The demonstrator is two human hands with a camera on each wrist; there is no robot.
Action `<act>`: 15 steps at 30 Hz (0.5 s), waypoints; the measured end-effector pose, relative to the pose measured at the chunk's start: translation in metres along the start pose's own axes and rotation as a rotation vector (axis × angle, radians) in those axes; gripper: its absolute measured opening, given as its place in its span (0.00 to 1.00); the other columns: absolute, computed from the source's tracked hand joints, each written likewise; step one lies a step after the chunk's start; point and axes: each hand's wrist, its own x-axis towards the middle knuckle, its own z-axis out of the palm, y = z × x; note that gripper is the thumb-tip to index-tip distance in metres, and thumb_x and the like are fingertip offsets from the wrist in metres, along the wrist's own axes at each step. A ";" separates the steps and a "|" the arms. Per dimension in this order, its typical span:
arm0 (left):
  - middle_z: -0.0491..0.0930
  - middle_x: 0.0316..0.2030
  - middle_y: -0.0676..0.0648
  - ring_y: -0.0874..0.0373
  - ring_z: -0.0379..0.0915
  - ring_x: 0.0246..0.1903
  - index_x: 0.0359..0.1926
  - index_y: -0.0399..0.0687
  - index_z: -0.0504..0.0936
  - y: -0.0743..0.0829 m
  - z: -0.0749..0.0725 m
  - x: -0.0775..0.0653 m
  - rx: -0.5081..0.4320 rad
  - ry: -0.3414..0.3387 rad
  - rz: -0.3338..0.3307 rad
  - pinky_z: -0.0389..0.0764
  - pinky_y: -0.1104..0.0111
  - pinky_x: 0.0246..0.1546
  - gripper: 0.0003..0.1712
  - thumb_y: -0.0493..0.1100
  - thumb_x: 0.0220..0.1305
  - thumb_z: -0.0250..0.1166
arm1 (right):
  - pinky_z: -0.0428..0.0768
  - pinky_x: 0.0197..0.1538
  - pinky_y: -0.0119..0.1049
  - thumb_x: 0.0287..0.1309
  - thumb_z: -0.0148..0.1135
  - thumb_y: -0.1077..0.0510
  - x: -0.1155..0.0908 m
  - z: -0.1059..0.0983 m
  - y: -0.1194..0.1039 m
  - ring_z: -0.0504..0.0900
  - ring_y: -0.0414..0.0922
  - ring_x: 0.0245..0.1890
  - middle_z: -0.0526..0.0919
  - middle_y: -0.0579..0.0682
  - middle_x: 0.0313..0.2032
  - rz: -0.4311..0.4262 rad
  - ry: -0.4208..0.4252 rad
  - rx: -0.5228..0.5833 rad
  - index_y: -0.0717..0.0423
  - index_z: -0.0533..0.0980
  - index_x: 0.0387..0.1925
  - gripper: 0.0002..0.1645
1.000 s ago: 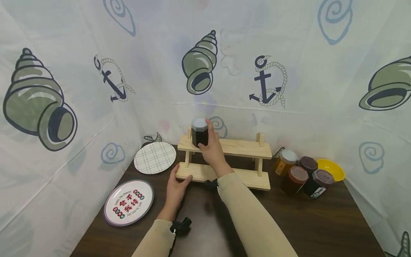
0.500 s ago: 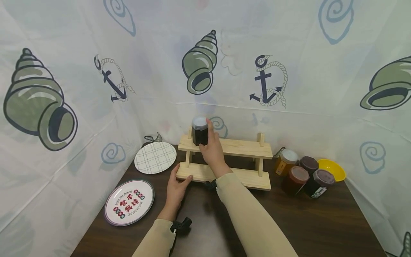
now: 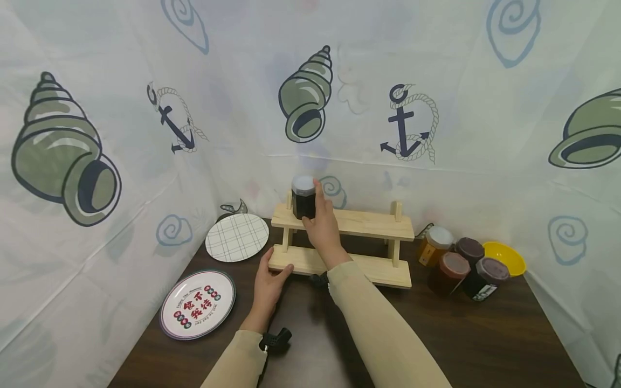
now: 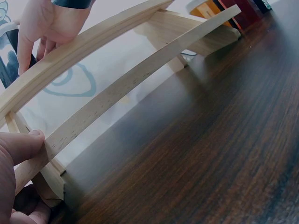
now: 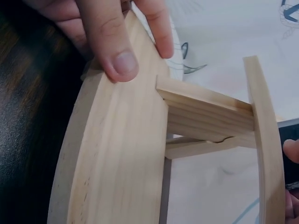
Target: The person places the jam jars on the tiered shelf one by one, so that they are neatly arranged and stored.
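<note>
A dark jar with a pale lid (image 3: 303, 200) stands upright at the left end of the upper shelf of a two-tier wooden rack (image 3: 368, 223). My right hand (image 3: 323, 229) grips that jar from its right side, thumb in front. Lower down, my left hand (image 3: 268, 283) holds the left end of the rack's lower board, the thumb pressing on the wood, as the right wrist view also shows of the lower board (image 5: 126, 140). In the left wrist view, fingers of the left hand (image 4: 18, 163) curl around the board's end.
Several jars, one amber (image 3: 435, 246) and others dark, cluster right of the rack beside a yellow bowl (image 3: 504, 257). To the left lie a checked plate (image 3: 236, 237) and a plate with red lettering (image 3: 198, 305). A patterned curtain (image 3: 233, 108) hangs behind the dark table (image 3: 485, 345).
The whole head view shifts slightly to the right. Both hands, the jar and the rack keep their places relative to one another.
</note>
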 end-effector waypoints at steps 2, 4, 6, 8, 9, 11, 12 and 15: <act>0.62 0.82 0.38 0.43 0.68 0.77 0.86 0.49 0.59 -0.001 0.000 -0.001 0.008 0.003 -0.007 0.77 0.66 0.65 0.52 0.44 0.70 0.78 | 0.84 0.42 0.48 0.73 0.72 0.59 -0.002 -0.001 0.001 0.83 0.49 0.34 0.70 0.65 0.69 0.002 -0.012 0.035 0.13 0.32 0.86 0.70; 0.62 0.83 0.38 0.42 0.67 0.78 0.86 0.49 0.59 -0.001 -0.001 -0.002 0.013 0.001 -0.010 0.76 0.60 0.69 0.52 0.44 0.70 0.78 | 0.84 0.47 0.52 0.72 0.72 0.58 -0.004 -0.004 0.003 0.84 0.53 0.40 0.68 0.65 0.72 -0.003 -0.015 0.093 0.16 0.35 0.87 0.68; 0.61 0.83 0.37 0.41 0.65 0.79 0.86 0.47 0.58 -0.001 -0.001 -0.002 0.014 -0.004 -0.006 0.75 0.55 0.71 0.52 0.44 0.70 0.78 | 0.84 0.56 0.55 0.73 0.72 0.58 -0.006 -0.006 0.006 0.83 0.57 0.53 0.65 0.64 0.76 -0.015 -0.015 0.166 0.18 0.38 0.88 0.66; 0.61 0.83 0.38 0.42 0.65 0.80 0.86 0.47 0.59 -0.001 -0.001 -0.001 0.003 -0.005 0.002 0.72 0.51 0.73 0.52 0.43 0.70 0.78 | 0.80 0.67 0.57 0.73 0.72 0.59 -0.007 -0.009 0.008 0.77 0.60 0.67 0.61 0.62 0.79 -0.042 -0.016 0.223 0.20 0.40 0.88 0.64; 0.61 0.83 0.38 0.42 0.64 0.80 0.86 0.47 0.59 0.000 -0.001 -0.001 -0.002 -0.005 0.007 0.72 0.50 0.74 0.52 0.43 0.70 0.78 | 0.78 0.71 0.58 0.73 0.71 0.60 -0.008 -0.011 0.009 0.73 0.60 0.73 0.60 0.61 0.80 -0.057 -0.021 0.252 0.21 0.41 0.88 0.63; 0.61 0.83 0.37 0.42 0.64 0.80 0.86 0.48 0.59 0.001 -0.001 0.000 -0.007 -0.004 0.013 0.71 0.50 0.74 0.52 0.42 0.69 0.78 | 0.74 0.76 0.58 0.74 0.70 0.60 -0.011 -0.014 0.011 0.66 0.60 0.80 0.57 0.59 0.82 -0.078 -0.036 0.276 0.21 0.42 0.88 0.62; 0.61 0.83 0.38 0.42 0.64 0.80 0.86 0.48 0.59 0.001 -0.001 0.000 -0.009 -0.002 0.013 0.71 0.49 0.74 0.52 0.42 0.69 0.78 | 0.73 0.77 0.59 0.74 0.70 0.60 -0.013 -0.016 0.011 0.64 0.60 0.81 0.57 0.58 0.82 -0.089 -0.040 0.280 0.21 0.42 0.88 0.62; 0.62 0.83 0.37 0.42 0.64 0.80 0.86 0.47 0.59 0.002 -0.001 0.001 -0.011 0.002 0.013 0.70 0.49 0.75 0.53 0.41 0.69 0.78 | 0.71 0.78 0.60 0.74 0.70 0.60 -0.020 -0.024 0.010 0.63 0.59 0.82 0.58 0.58 0.82 -0.112 -0.041 0.301 0.19 0.45 0.87 0.60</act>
